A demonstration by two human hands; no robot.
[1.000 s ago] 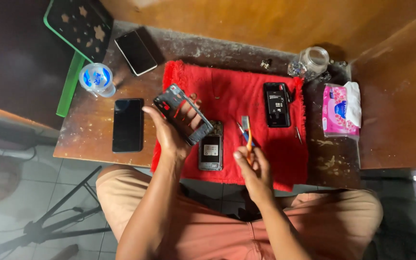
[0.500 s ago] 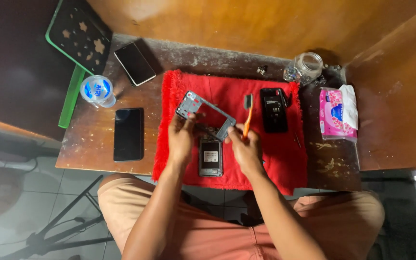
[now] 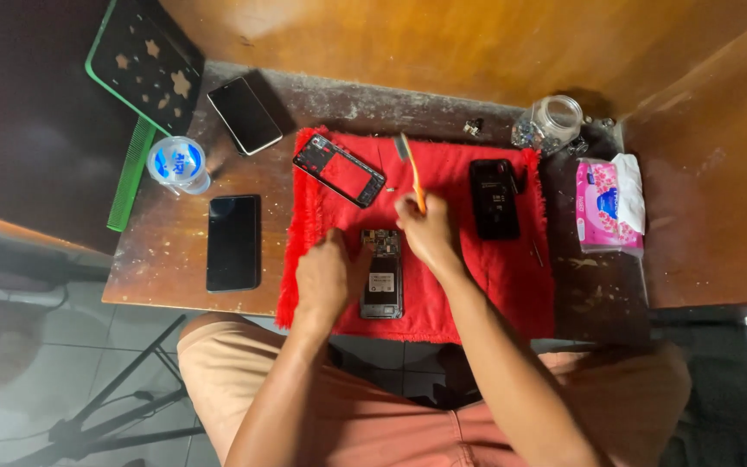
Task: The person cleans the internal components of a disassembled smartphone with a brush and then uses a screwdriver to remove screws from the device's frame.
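Left hand (image 3: 322,278) lay on the red mat (image 3: 494,285) near the table's (image 3: 166,268) front edge, fingers curled, touching the opened phone (image 3: 381,275); nothing gripped. Right hand (image 3: 425,233) pinched an orange brush (image 3: 412,173), bristles up. Bare mat between phone and black cover (image 3: 494,197). Frame (image 3: 339,169) lay far-left on the mat; 0.5 s before, both hands held it up. Counts: two whole phones (image 3: 233,242) left, one jar (image 3: 555,121), one tissue pack (image 3: 609,204), one cup (image 3: 177,163).
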